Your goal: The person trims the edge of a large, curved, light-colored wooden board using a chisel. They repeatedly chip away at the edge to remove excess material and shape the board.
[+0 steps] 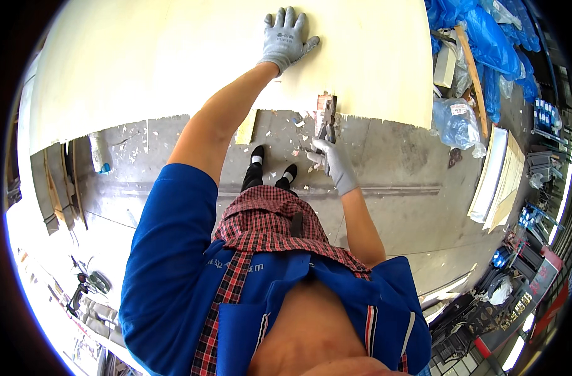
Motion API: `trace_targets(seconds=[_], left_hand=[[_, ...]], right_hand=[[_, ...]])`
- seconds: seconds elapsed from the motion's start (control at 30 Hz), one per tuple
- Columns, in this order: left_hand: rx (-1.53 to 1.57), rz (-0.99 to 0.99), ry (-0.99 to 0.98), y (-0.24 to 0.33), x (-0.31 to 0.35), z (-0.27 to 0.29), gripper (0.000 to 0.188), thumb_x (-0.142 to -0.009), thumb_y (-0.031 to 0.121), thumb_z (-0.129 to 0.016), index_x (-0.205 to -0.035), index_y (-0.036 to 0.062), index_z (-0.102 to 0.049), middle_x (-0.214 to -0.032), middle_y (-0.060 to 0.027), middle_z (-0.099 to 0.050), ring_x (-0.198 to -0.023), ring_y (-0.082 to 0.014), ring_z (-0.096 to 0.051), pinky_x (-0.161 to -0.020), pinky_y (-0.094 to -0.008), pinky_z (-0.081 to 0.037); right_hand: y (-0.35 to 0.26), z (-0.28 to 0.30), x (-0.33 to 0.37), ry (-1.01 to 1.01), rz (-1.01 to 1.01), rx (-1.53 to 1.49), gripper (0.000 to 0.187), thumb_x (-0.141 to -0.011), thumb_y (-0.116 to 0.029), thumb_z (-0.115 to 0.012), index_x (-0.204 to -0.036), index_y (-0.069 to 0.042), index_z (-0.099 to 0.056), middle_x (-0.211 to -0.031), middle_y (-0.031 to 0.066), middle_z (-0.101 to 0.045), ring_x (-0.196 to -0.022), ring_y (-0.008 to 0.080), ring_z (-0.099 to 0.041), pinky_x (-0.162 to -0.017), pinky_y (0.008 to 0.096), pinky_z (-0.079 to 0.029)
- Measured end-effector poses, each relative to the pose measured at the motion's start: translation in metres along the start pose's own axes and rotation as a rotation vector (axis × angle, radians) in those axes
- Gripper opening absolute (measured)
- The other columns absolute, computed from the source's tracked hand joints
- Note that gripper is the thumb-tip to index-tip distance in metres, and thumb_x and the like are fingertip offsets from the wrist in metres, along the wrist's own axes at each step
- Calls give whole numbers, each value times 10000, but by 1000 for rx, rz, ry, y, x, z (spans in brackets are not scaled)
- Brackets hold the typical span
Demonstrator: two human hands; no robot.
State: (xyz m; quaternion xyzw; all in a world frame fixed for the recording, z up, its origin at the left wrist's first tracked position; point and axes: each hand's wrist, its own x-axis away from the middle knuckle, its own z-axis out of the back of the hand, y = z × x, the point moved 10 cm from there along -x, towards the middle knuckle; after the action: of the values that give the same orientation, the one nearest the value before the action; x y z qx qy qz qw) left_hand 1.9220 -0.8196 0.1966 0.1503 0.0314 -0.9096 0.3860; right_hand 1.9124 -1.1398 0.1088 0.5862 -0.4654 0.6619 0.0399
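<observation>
A large pale cream sheet (pixel 173 69) with a ragged near edge spans the far part of the view. My left hand (pixel 284 41), in a grey glove, lies flat on it with the fingers spread. My right hand (pixel 336 164), also gloved, is closed around the handle of a black and reddish tool that looks like a staple gun (pixel 326 116). The tool's front end rests at or just over the sheet's near edge, right of centre. My fingers hide part of its handle.
Scraps litter the grey concrete floor (pixel 386 156) around my feet (pixel 290 172). Blue plastic sheeting (pixel 492 37), a clear bag (pixel 456 122) and a wooden strip (pixel 472 75) lie at the far right. Pale boards (pixel 502 175) lean nearer; more boards (pixel 60 182) stand at left.
</observation>
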Motion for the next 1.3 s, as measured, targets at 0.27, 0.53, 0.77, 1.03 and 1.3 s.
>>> trace_targets(seconds=[0.27,0.53,0.77,1.03,1.3], left_hand=[[-7,3,-57,-1,-4,-1,735,-903,631,-376,-1401,91,-394,-1467,-194,-346,-1384,-342,-274,-1105,-535,-192],[12,0,-22,0,-1,-1,725,-896,629,-388,-1382,92,-418,-1458,-194,-356,-1372,-340,-288,-1101,-544,-191],[7,-1,3,-1,-2,0,732,-895,640,-376,-1383,96,-422,-1447,-197,-372,-1365,-345,-299,-1104,-535,-189],[-25,-15,-59,2,-3,-2,753,-901,643,-362,-1403,83,-393,-1461,-211,-344,-1381,-358,-276,-1114,-517,-171],[-56,-53,-60,10,-9,-8,765,-893,646,-363,-1408,80,-376,-1462,-199,-333,-1370,-355,-275,-1093,-525,-192]], right_hand=[[-10,-15,5,-13,-10,-57,121,-871,-86,-590,-958,-4,-570,-869,54,-560,-771,155,-591,-703,296,-566],[-8,-24,-8,-137,35,-140,176,-910,-157,-552,-944,8,-606,-834,57,-599,-731,141,-597,-513,223,-481],[-63,-91,54,-1164,-200,-1222,271,-978,-271,-483,-1006,-22,-587,-750,-53,-482,-647,25,-483,-381,176,-259],[-19,-11,-13,-102,164,107,307,-964,-294,-489,-843,-32,-590,-625,3,-556,-512,72,-518,-438,231,-391],[26,-28,-61,-189,198,-33,284,-920,-323,-552,-959,-45,-596,-680,42,-590,-578,163,-556,-521,331,-478]])
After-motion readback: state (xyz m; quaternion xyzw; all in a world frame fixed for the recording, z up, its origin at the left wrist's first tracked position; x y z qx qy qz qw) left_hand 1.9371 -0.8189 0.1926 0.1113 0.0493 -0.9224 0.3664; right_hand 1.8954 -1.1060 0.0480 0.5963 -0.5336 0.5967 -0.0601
